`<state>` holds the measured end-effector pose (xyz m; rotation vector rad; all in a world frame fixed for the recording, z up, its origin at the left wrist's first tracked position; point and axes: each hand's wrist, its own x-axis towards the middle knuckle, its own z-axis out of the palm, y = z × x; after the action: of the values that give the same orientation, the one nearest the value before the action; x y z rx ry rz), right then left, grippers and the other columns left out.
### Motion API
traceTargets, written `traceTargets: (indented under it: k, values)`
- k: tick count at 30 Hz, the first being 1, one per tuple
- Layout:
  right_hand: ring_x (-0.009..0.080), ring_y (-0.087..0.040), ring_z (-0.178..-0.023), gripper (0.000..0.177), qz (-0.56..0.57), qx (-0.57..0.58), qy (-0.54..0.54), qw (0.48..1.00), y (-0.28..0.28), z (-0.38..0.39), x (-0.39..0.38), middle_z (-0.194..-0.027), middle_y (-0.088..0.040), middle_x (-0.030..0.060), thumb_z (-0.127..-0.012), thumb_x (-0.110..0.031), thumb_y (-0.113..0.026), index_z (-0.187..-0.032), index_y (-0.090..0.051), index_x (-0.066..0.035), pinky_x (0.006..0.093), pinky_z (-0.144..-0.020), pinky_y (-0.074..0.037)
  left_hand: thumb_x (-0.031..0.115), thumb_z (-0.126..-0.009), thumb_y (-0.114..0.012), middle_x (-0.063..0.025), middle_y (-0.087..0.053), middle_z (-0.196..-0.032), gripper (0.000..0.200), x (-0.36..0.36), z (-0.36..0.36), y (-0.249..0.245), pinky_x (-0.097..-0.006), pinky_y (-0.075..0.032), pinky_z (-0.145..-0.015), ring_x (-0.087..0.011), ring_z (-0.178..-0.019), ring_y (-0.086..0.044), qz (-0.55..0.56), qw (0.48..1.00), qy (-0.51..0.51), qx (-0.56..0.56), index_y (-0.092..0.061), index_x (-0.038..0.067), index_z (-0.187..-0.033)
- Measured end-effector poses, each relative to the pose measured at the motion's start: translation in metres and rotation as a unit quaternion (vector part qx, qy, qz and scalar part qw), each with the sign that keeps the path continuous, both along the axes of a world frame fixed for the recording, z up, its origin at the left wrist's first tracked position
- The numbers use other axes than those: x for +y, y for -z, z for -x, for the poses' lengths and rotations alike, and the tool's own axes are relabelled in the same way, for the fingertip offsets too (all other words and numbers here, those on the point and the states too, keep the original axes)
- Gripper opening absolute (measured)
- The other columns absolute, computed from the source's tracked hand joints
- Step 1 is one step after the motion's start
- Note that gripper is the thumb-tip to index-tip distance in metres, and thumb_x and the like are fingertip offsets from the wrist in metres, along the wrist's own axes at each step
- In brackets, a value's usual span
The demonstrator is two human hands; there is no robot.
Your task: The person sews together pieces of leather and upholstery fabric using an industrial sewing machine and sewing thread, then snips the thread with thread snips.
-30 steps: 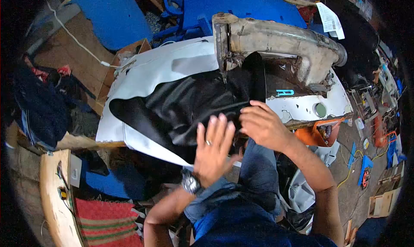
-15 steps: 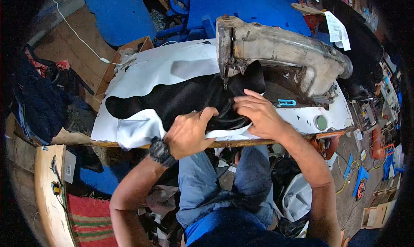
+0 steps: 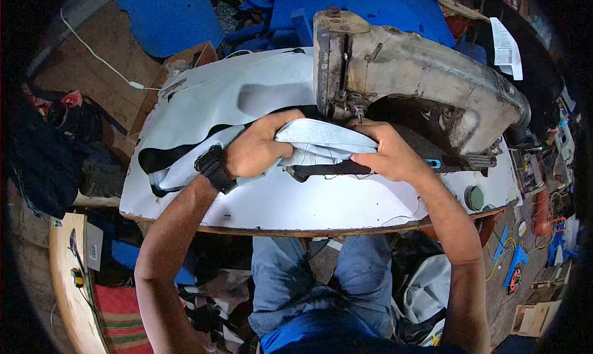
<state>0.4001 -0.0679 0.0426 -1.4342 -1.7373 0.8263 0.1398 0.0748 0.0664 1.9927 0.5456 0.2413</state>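
A piece of fabric, light grey (image 3: 321,134) on one face and black on the other, lies bunched on the white tabletop (image 3: 296,202) in front of a worn sewing machine (image 3: 414,60). My left hand (image 3: 259,147), with a black watch on the wrist, is closed on the fabric's left part. On the right side of the same fold, my right hand (image 3: 386,150) pinches the fabric between thumb and fingers, just below the machine's needle area. Part of the black face spreads left under my left wrist.
A round green-topped object (image 3: 474,198) and a light blue tool (image 3: 433,163) rest at the table's right. Blue sheets (image 3: 164,17) lie beyond the table. Dark clothing (image 3: 49,150) is at the far left, a striped red cloth (image 3: 123,314) below.
The fabric's light grey face has been folded up over the black between my hands. Both hands now grip it higher on the table, and my right hand has closed on its edge.
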Motion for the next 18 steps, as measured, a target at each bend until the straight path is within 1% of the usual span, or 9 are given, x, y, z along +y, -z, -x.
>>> traceTargets:
  k: [1,2,5,8,11,12,15,16,18]
  values:
    - [0.0248,-0.07,-0.103,0.044,0.066,0.067,0.025,0.995,-0.001,0.0,0.0,-0.109,-0.077,0.0166,-0.085,-0.014,-0.075,-0.121,-0.07,0.011,0.0379,-0.095,-0.053,-0.002,-0.081,-0.068,-0.0125,-0.072,-0.123,0.066,0.0,-0.002,0.0,-0.0344,-0.054,-0.098,-0.0185,-0.106,-0.065,0.026,1.0,-0.001,0.005,-0.057,-0.003,-0.146]
    - [0.018,-0.069,-0.098,0.043,0.079,0.097,0.022,0.992,0.007,-0.004,0.003,-0.109,-0.078,0.0135,-0.086,-0.01,-0.072,-0.124,-0.071,0.011,0.0333,-0.094,-0.053,0.007,-0.083,-0.072,-0.0142,-0.072,-0.123,0.063,-0.001,-0.002,0.0,-0.0358,-0.054,-0.098,-0.0202,-0.107,-0.066,-0.035,0.999,0.008,0.023,-0.058,-0.005,-0.144]
    - [0.0202,-0.07,-0.095,0.044,0.053,0.146,0.02,0.988,0.006,-0.005,0.006,-0.107,-0.078,0.0145,-0.085,-0.009,-0.071,-0.124,-0.072,0.01,0.0332,-0.094,-0.053,0.033,-0.088,-0.084,-0.0192,-0.071,-0.122,0.067,-0.01,0.001,0.001,-0.0402,-0.056,-0.097,-0.0251,-0.11,-0.069,-0.217,0.973,0.043,0.072,-0.061,-0.009,-0.135]
    - [0.0221,-0.071,-0.096,0.049,0.098,0.167,0.021,0.981,-0.002,-0.004,0.005,-0.108,-0.078,0.0162,-0.084,-0.011,-0.073,-0.127,-0.071,0.011,0.0319,-0.094,-0.053,0.033,-0.088,-0.089,-0.0153,-0.071,-0.121,0.068,-0.012,-0.011,-0.005,-0.0404,-0.058,-0.094,-0.0234,-0.107,-0.071,-0.174,0.975,0.053,0.125,-0.061,-0.007,-0.136]
    - [0.0227,-0.071,-0.098,0.052,0.134,0.141,0.035,0.98,-0.016,-0.001,-0.001,-0.109,-0.078,0.0172,-0.085,-0.019,-0.078,-0.127,-0.071,0.011,0.0322,-0.094,-0.053,0.023,-0.09,-0.089,-0.0126,-0.073,-0.121,0.053,-0.012,-0.011,0.006,-0.0383,-0.058,-0.094,-0.0216,-0.106,-0.072,0.105,0.994,0.033,-0.026,-0.067,-0.005,-0.129]
    - [0.0228,-0.071,-0.098,0.053,0.125,0.132,0.017,0.983,-0.017,-0.002,-0.001,-0.109,-0.078,0.0173,-0.085,-0.021,-0.08,-0.127,-0.072,0.011,0.0326,-0.094,-0.054,0.015,-0.092,-0.085,-0.0105,-0.075,-0.119,0.045,-0.01,-0.008,0.004,-0.0369,-0.057,-0.098,-0.02,-0.105,-0.071,0.114,0.993,0.015,0.013,-0.068,-0.004,-0.13]
    - [0.0231,-0.071,-0.098,0.055,0.063,0.1,-0.085,0.989,-0.012,-0.006,-0.002,-0.109,-0.078,0.0174,-0.087,-0.027,-0.084,-0.127,-0.072,0.009,0.0339,-0.093,-0.055,0.01,-0.091,-0.084,-0.0101,-0.077,-0.117,0.05,-0.006,-0.008,0.004,-0.0381,-0.056,-0.101,-0.0191,-0.105,-0.071,0.125,0.992,0.013,0.018,-0.066,-0.003,-0.136]
    - [0.0221,-0.072,-0.099,0.055,0.005,0.102,-0.099,0.99,-0.004,-0.001,0.0,-0.109,-0.079,0.0175,-0.088,-0.027,-0.086,-0.129,-0.072,0.008,0.0357,-0.093,-0.056,0.01,-0.09,-0.084,-0.0107,-0.076,-0.119,0.053,-0.006,-0.008,0.003,-0.0383,-0.056,-0.101,-0.0193,-0.107,-0.07,0.109,0.993,0.01,0.036,-0.065,-0.003,-0.137]
    - [0.0197,-0.072,-0.099,0.051,0.019,0.091,-0.06,0.994,0.0,-0.003,0.002,-0.108,-0.079,0.0157,-0.089,-0.023,-0.086,-0.127,-0.072,0.007,0.0346,-0.092,-0.056,0.01,-0.088,-0.085,-0.0118,-0.075,-0.123,0.058,-0.008,-0.01,0.001,-0.0387,-0.055,-0.102,-0.0196,-0.109,-0.07,0.077,0.994,0.005,0.073,-0.063,-0.003,-0.14]
